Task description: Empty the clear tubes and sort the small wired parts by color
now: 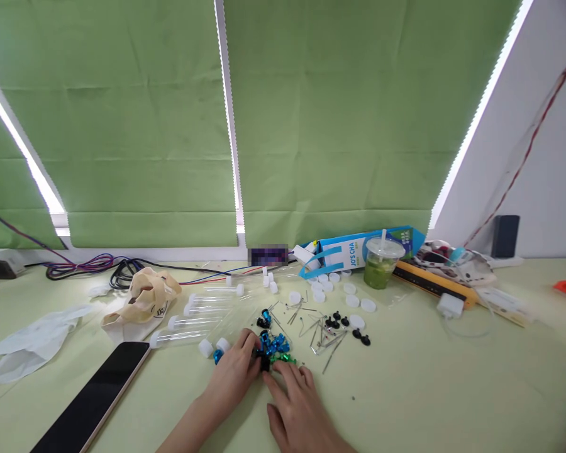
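Observation:
Both my hands are at a pile of small shiny parts in the middle of the table. My left hand [236,368] is at the pile's left side, its fingers curled in against blue parts [274,343] and black ones; what they grip is hidden. My right hand [295,402] lies low at the near side, fingers stretched forward and thumb apart, the tips touching a black part [265,363] and close to small green parts [283,357]. Another blue part [218,356] lies just left of my left hand. More blue and black pieces [265,318] lie behind the pile.
Thin metal pins [327,336], black knob-like pieces [336,320] and white round caps [352,301] lie behind to the right. Clear capped tubes [188,322] and a phone [99,393] are left. A drink cup [382,264] stands before a blue-white bag [339,251].

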The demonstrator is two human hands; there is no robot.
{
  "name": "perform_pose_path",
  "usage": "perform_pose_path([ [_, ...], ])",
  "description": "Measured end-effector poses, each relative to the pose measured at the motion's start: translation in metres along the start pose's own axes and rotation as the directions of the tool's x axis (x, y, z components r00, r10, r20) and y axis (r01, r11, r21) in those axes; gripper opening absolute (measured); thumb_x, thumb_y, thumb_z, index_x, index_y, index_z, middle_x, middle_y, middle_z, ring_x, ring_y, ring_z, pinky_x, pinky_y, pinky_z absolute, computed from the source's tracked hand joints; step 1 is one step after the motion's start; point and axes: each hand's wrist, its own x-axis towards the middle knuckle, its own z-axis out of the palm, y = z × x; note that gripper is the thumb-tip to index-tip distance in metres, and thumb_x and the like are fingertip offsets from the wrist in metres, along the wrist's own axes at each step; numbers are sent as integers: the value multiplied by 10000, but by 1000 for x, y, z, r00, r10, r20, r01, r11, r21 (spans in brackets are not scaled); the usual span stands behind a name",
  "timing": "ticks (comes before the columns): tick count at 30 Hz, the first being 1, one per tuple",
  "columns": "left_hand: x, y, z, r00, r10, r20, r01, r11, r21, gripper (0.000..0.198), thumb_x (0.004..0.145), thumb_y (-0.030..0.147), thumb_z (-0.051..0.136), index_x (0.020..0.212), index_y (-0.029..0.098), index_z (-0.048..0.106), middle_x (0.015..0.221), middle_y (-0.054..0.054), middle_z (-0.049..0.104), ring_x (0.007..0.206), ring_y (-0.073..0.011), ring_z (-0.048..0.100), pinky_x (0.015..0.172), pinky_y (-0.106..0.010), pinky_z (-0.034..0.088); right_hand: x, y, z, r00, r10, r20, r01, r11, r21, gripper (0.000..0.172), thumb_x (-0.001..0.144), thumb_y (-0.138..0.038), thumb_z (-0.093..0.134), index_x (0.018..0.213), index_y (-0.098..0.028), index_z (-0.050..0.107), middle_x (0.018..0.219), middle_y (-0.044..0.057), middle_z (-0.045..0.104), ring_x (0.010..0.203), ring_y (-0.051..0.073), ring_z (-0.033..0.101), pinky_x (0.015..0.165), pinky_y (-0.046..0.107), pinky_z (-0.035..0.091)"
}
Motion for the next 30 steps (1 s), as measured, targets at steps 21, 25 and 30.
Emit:
perform_pose_path([
  [21,0,-1,4,995,-77,57,59,960,274,65,809,144,395,830,206,394,843,-26,540,710,-180,594,569,-250,389,0,-1,-12,990,139,-35,-126,962,244,322,801,-130,456,1101,-227,523,1074,72,555,996,238,487,874,415,379],
  [25,-3,2,2,1000,-4,-2,4,975,223,62,825,157,379,854,211,386,845,-21,524,692,-170,580,555,-252,394,-2,1,-9,988,133,-75,-89,901,426,349,840,-142,415,1176,-231,440,1084,73,543,982,205,509,882,363,409],
  [30,-8,18,3,987,158,-21,-157,987,29,117,795,147,433,878,217,392,890,-29,517,785,-181,553,659,-283,433,0,4,-12,948,317,-37,-187,647,739,312,895,-277,412,1200,-235,364,970,55,576,830,157,570,779,291,467],
])
